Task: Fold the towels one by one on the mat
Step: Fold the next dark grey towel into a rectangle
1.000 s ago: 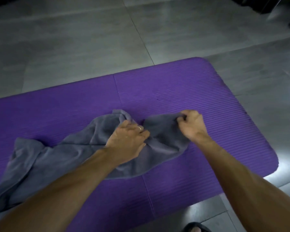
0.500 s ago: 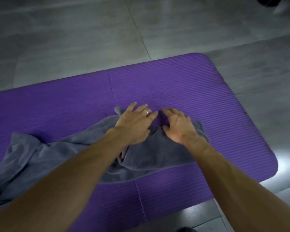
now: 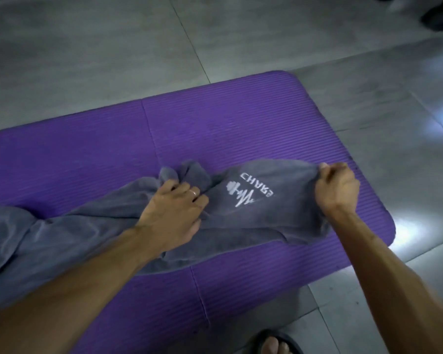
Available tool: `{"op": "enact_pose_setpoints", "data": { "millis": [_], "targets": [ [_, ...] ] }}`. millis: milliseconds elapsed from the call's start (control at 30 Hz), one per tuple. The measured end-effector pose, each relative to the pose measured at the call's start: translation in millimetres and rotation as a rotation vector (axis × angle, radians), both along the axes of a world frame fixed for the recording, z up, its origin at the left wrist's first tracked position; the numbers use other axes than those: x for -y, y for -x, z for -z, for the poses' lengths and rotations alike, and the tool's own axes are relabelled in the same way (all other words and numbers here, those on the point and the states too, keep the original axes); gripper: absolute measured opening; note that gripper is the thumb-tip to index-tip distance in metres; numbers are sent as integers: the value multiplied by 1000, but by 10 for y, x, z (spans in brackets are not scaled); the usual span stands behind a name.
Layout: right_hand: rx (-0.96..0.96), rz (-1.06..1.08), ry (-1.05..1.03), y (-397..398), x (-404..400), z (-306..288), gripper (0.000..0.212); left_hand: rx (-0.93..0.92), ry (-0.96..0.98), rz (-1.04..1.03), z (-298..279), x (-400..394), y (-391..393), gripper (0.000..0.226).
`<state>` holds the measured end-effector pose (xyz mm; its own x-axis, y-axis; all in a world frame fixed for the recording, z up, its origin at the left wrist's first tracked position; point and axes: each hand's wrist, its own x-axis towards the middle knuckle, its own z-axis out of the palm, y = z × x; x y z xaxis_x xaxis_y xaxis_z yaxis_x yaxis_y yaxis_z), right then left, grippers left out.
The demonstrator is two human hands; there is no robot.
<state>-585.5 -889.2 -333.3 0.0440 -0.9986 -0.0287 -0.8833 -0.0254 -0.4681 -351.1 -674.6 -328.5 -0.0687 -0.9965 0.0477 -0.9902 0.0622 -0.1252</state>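
Grey terry cloth is stretching across a purple mat (image 3: 241, 118) as a person is working a towel (image 3: 261, 213) out flat on the tiled floor (image 3: 113, 47). The right hand (image 3: 336, 186) is pinching the towel's far right corner, its grip closed on the cloth and lifting the edge just off the mat. The left hand (image 3: 175, 209) is clutching a bunched fold near the middle, fingers curled into the fabric, a ring (image 3: 193, 192) showing. Between the two hands a white printed logo (image 3: 251, 191) is facing up. The towel's left portion is trailing crumpled toward the mat's left side. By the look of it, the spreading step is under way and no fold is made yet; the next move is likely calling for the left hand to find the opposite corner and draw the cloth taut. A sandalled foot (image 3: 273, 343) is showing at the near edge.
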Motion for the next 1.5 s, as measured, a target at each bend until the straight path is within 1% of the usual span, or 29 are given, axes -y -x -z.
{"op": "enact_pose_setpoints", "data": {
  "millis": [67, 133, 167, 233, 267, 300, 367, 400, 433, 467, 533, 600, 667, 733, 767, 800, 833, 900, 933, 967, 1000, 1033, 1067, 1133, 1167, 1200, 1233, 1367, 1500],
  "targets": [
    [-133, 39, -92, 227, 54, 0, 36, -69, -11, 10, -19, 4, 114, 35],
    [-306, -82, -131, 266, -33, 61, 34, -148, 38, -69, -53, 87, 169, 40],
    [-344, -155, -97, 207, -83, 88, 32, -176, 71, -119, -71, 155, 164, 39],
    [-304, -279, -13, -61, -142, 127, 32, -199, 72, -230, -96, 290, 103, 32],
    [-262, -338, 3, -247, -167, 127, 34, -200, 11, -299, -82, 348, 68, 32],
    [-222, -401, -3, -437, -187, 131, 38, -201, -77, -389, -55, 399, 25, 43],
    [-205, -507, -43, -784, -198, 165, 50, -257, -252, -574, 15, 472, -59, 79],
    [-241, -541, -53, -912, -184, 195, 58, -309, -307, -650, 46, 501, -88, 90],
    [-304, -570, -55, -1014, -158, 216, 64, -360, -342, -701, 77, 524, -109, 92],
    [-383, -610, -53, -1080, -125, 239, 65, -389, -358, -729, 101, 538, -123, 84],
    [-492, -731, -35, -1120, -38, 270, 46, -391, -298, -717, 143, 582, -148, 56],
    [-428, -815, -28, -1082, 87, 264, 27, -397, -178, -679, 132, 665, -171, 34],
    [-235, -704, 110, -1017, 301, 207, 20, -475, 14, -645, 68, 860, -197, 23],
    [-45, -538, 348, -929, 614, 79, 16, -569, 187, -627, -38, 1145, -236, 18],
    [-18, -502, 447, -877, 763, 18, 16, -596, 211, -618, -71, 1302, -262, 17],
    [-41, -526, 477, -825, 895, -18, 16, -606, 188, -602, -78, 1447, -286, 17],
    [-122, -604, 434, -795, 1009, -21, 17, -609, 124, -589, -47, 1567, -310, 19],
    [-323, -755, 223, -744, 1119, 77, 24, -624, -68, -587, 72, 1725, -334, 30],
    [-321, -747, 150, -709, 1150, 144, 29, -640, -148, -596, 158, 1767, -341, 35],
    [-228, -682, 131, -678, 1191, 190, 32, -659, -178, -606, 233, 1790, -341, 38],
    [-113, -588, 156, -668, 1253, 229, 32, -673, -165, -616, 298, 1805, -343, 38],
    [-66, -523, 177, -685, 1318, 256, 31, -680, -118, -617, 346, 1819, -354, 36],
    [-90, -495, 159, -723, 1391, 284, 32, -682, -66, -610, 382, 1840, -371, 32],
    [-194, -464, 21, -841, 1534, 304, 52, -695, 22, -594, 420, 1882, -408, 22],
    [-197, -414, -45, -912, 1607, 327, 59, -707, 47, -596, 429, 1903, -430, 18],
    [-178, -359, -84, -981, 1672, 352, 60, -718, 54, -604, 433, 1928, -448, 13],
    [-159, -306, -117, -1043, 1737, 380, 54, -727, 57, -610, 428, 1956, -464, 10],
    [-28, -212, -111, -1174, 1994, 422, 4, -805, 25, -625, 362, 2111, -534, 8],
    [107, -137, -2, -1246, 2387, 239, 5, -773, 28, -689, 248, 2394, -636, 9]
  ]
}}
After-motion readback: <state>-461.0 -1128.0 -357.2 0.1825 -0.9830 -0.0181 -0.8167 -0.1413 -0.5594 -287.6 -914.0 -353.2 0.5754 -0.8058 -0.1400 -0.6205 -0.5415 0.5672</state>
